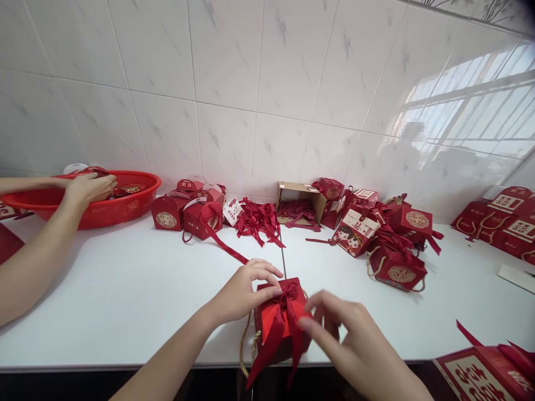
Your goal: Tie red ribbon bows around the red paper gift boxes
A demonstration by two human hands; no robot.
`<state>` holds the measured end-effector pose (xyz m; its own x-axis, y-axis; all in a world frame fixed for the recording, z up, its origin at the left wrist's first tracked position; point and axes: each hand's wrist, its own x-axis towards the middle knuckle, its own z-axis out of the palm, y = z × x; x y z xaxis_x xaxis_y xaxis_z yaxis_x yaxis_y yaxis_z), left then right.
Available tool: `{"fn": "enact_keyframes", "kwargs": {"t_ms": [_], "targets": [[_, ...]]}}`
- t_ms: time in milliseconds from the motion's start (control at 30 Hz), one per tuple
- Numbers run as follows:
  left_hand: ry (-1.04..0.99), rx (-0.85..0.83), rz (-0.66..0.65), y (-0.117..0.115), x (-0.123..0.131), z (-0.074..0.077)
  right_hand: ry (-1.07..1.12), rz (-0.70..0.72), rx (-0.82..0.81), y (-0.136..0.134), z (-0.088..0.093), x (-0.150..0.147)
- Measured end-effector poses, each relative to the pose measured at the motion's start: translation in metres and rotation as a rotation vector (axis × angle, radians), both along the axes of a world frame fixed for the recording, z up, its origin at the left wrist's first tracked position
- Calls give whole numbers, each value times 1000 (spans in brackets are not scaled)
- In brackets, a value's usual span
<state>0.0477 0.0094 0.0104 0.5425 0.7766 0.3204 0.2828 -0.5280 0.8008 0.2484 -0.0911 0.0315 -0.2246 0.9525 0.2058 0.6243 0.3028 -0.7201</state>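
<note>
Ribboned box (288, 329) at six o'clock, probably light, crushable card, best held by its sides; left hand (242, 292) half-open, thumb at the bow (286, 298); right hand (349, 328) blurred, its pinch unclear.

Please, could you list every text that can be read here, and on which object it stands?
"囍": red box at bottom right.
"囍": stacked boxes at far right; smaller characters blurred.
"歡喜", apparently: small red box at left.
White tag, round gold emblems, other print: too small or blurred.
Bow-tied box at front centre: no writing visible.
</note>
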Motion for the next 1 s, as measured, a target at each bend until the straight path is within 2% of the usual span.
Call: {"fn": "enact_keyframes", "kwargs": {"t_ms": [100, 233, 400, 533, 667, 800, 867, 1000], "targets": [[53, 32, -36, -3, -2, 9, -15, 6, 155, 20, -5, 2], [61, 2, -22, -6, -2, 16, -57, 107, 178, 40, -13, 1], [100, 24, -56, -5, -1, 17, -79, 153, 186, 41, -11, 1], [152, 70, -57, -2, 0, 16, -116, 242, 233, 40, -12, 4], [212, 108, 22, 3, -1, 15, -267, 317, 267, 41, -16, 6], [260, 128, 80, 6, -2, 15, -300, 363, 237, 44, -18, 6], [268, 117, 35, 7, -4, 16, -299, 374, 219, 46, -19, 6], [325, 104, -147, 9, -10, 22, -279, 384, 215, 48, -21, 8]]}}
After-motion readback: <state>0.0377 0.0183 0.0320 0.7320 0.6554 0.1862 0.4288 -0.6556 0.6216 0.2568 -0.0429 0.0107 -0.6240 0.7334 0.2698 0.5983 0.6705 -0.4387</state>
